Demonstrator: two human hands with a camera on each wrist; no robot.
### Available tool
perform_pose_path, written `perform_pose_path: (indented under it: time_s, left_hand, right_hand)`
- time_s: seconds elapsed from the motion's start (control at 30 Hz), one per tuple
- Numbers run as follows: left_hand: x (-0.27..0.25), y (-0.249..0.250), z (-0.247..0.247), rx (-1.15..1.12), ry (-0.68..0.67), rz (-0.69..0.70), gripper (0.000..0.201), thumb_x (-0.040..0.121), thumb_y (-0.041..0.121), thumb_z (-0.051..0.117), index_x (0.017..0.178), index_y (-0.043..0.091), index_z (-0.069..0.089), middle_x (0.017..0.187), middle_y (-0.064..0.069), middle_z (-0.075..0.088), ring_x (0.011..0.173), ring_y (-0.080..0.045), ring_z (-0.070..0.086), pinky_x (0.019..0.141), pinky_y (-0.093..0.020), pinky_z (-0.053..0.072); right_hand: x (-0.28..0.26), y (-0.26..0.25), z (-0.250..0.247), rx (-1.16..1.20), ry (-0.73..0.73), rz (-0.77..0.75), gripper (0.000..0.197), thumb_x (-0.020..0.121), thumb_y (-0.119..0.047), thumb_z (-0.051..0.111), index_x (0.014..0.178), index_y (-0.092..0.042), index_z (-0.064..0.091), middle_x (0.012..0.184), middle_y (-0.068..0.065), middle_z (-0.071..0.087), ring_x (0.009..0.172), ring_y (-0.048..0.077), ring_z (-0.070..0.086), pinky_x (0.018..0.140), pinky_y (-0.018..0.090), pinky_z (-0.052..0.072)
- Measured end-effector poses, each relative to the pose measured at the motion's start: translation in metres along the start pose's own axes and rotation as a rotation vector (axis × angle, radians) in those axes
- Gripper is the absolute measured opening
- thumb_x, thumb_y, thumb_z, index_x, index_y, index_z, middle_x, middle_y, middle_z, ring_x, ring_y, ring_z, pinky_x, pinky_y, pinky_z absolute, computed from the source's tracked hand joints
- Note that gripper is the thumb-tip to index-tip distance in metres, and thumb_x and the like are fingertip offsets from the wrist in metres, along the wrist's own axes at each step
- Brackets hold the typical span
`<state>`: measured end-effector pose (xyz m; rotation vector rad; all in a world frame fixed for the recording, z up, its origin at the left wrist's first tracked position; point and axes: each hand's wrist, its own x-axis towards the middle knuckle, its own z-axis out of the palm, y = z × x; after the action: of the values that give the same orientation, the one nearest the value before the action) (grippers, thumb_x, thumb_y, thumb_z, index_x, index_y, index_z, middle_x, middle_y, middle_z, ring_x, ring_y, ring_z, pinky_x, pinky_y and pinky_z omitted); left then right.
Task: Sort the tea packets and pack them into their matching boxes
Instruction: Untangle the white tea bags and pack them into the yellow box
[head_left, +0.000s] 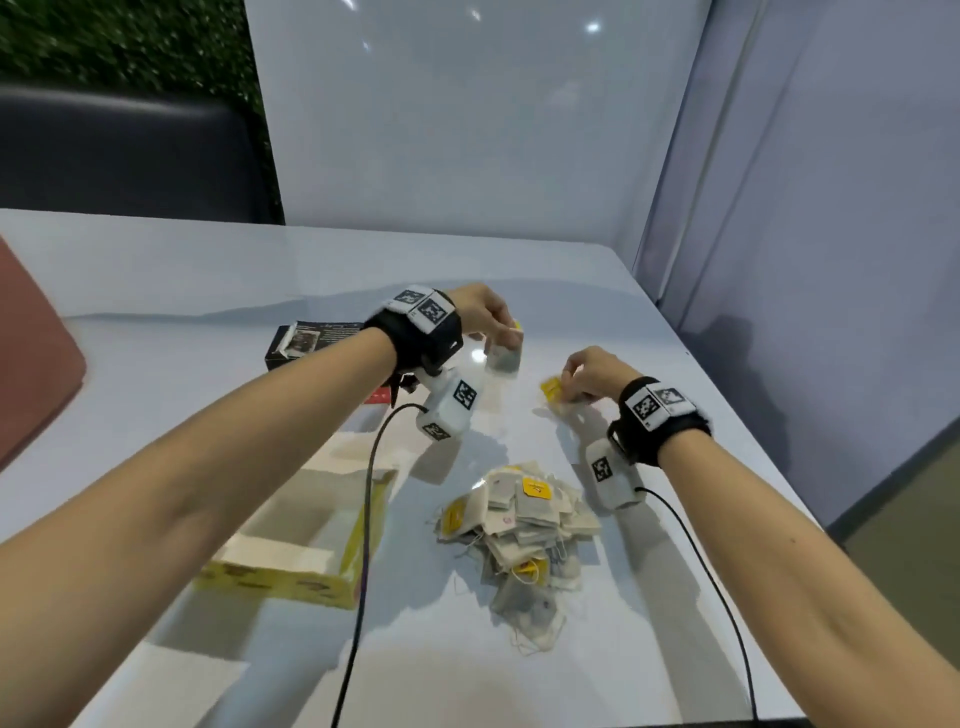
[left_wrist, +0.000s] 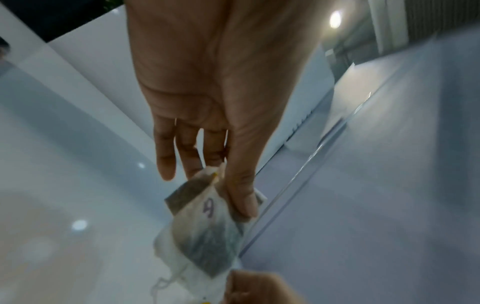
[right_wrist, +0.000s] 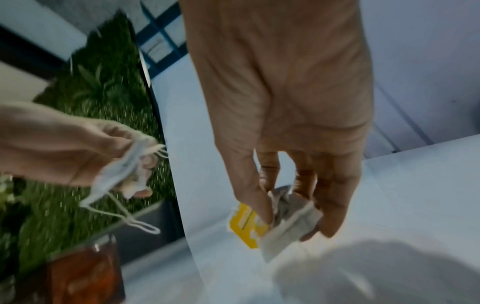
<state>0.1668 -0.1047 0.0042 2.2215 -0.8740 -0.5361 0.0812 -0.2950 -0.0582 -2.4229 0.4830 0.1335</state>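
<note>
- Left hand (head_left: 485, 317): thumb and fingers (left_wrist: 241, 197) pinched on the top edge of a pale tea packet (left_wrist: 207, 232), a purple mark near the pinch, held clear above the white table (head_left: 597, 649).
- Packet hanging long axis downward from that pinch, string (right_wrist: 124, 214) trailing loose below; tag colour hidden in every view.
- Right hand (head_left: 592, 374): thumb and fingers (right_wrist: 259, 205) closed round a second packet (right_wrist: 288, 226) with a yellow tag (right_wrist: 245, 225), low at the table, apparently touching it.
- That packet lying out ahead of the fingertips, tag toward the thumb side, long axis roughly across the fingers.
- Further out, toward the body: loose heap of packets (head_left: 524, 525) between the two forearms, yellow and pale tags mixed.
- Open yellow box (head_left: 296, 551) near and left of the heap, under the left forearm; dark box (head_left: 306, 340) far and left, just behind the left wrist.
- Governing relation, as a judgement: both boxes left of both hands, so the left hand nearer to either; dark box just beside it, yellow box back toward the body.
- For the yellow-tagged packet, likely a long cross-table carry to the yellow box, passing over the heap, or else a handover.
- Risk: dangling string snagging on the wrist cable (head_left: 363, 519) or dragging heap packets along.
</note>
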Motion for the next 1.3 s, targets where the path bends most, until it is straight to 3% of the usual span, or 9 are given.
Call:
perform_pose_path:
  time_s: [0.13,0.27,0.47,0.6,0.7,0.87,1.07,1.2,1.3]
  left_hand:
    - [-0.091,0.03,-0.013,-0.281,0.141,0.143,0.007,0.08,0.011,0.07,0.081,0.009,0.064,0.079,-0.001,0.062,0.077,-0.013,0.056,0.077,-0.025,0.048]
    - [-0.188,0.038,0.011,-0.466,0.209,0.227,0.007,0.08,0.003,0.067,0.08,0.006,0.06,0.072,-0.001,0.063,0.064,-0.01,0.054,0.054,-0.015,0.044]
    - [-0.232,-0.001,0.066,-0.423,0.324,0.092,0.011,0.074,0.018,0.076,0.074,0.017,0.065,0.077,0.001,0.066,0.066,-0.006,0.057,0.059,-0.017,0.044]
    - [-0.234,-0.021,0.088,-0.405,0.408,0.024,0.017,0.069,0.032,0.077,0.073,0.02,0.066,0.077,0.001,0.068,0.073,-0.014,0.06,0.067,-0.031,0.05]
    - [-0.233,-0.021,0.089,-0.542,0.387,-0.061,0.016,0.077,0.024,0.073,0.081,0.01,0.066,0.079,-0.005,0.065,0.074,-0.017,0.062,0.061,-0.026,0.052]
    - [-0.24,-0.014,0.082,-0.863,0.155,-0.161,0.032,0.087,0.021,0.059,0.107,-0.004,0.061,0.094,-0.015,0.066,0.082,-0.02,0.065,0.073,-0.023,0.056]
    - [-0.249,-0.016,0.083,-1.033,0.127,-0.186,0.069,0.081,-0.005,0.06,0.142,0.011,0.03,0.113,-0.022,0.059,0.089,-0.023,0.065,0.077,-0.025,0.056]
    - [-0.255,-0.014,0.094,-1.172,-0.004,-0.292,0.066,0.084,-0.007,0.056,0.142,0.004,0.027,0.111,-0.021,0.062,0.072,-0.017,0.07,0.063,-0.021,0.057]
    - [-0.256,-0.012,0.096,-1.136,-0.104,-0.319,0.058,0.083,-0.006,0.058,0.134,0.014,0.041,0.107,-0.019,0.066,0.082,-0.022,0.068,0.07,-0.024,0.058]
  right_hand:
    - [-0.06,-0.015,-0.022,0.555,0.026,-0.146,0.027,0.079,0.013,0.056,0.067,-0.009,0.048,0.068,0.012,0.052,0.059,0.02,0.055,0.059,0.022,0.054]
    - [-0.142,-0.04,-0.025,1.032,-0.056,-0.315,0.025,0.087,0.012,0.048,0.09,-0.011,0.056,0.068,0.006,0.063,0.064,0.016,0.064,0.077,0.031,0.058]
    - [-0.215,-0.067,0.038,1.379,-0.277,-0.144,0.027,0.087,0.01,0.035,0.084,-0.006,0.057,0.085,0.01,0.06,0.072,0.02,0.054,0.05,0.016,0.048]
    - [-0.231,-0.075,0.078,1.317,-0.305,-0.085,0.034,0.09,-0.002,0.048,0.063,-0.014,0.063,0.074,0.008,0.053,0.068,0.017,0.051,0.052,0.02,0.044]
    - [-0.235,-0.076,0.097,0.897,-0.212,-0.151,0.025,0.071,-0.032,0.077,0.081,-0.012,0.066,0.075,0.016,0.052,0.07,0.027,0.05,0.057,0.035,0.039]
    - [-0.237,-0.07,0.099,0.843,-0.066,-0.149,0.021,0.075,-0.009,0.075,0.09,-0.006,0.061,0.067,0.005,0.06,0.047,0.008,0.054,0.043,0.02,0.042]
    - [-0.236,-0.046,0.097,0.872,0.125,-0.12,0.059,0.056,-0.01,0.085,0.103,-0.003,0.051,0.091,0.014,0.062,0.078,0.03,0.062,0.063,0.034,0.054]
    - [-0.239,-0.038,0.082,0.795,0.234,-0.28,0.043,0.062,0.0,0.082,0.096,-0.008,0.058,0.088,0.003,0.063,0.076,0.013,0.061,0.059,0.018,0.051]
    - [-0.242,-0.042,0.068,0.56,0.293,-0.457,0.028,0.069,0.0,0.076,0.08,-0.016,0.056,0.078,-0.004,0.062,0.067,0.002,0.056,0.058,0.014,0.047]
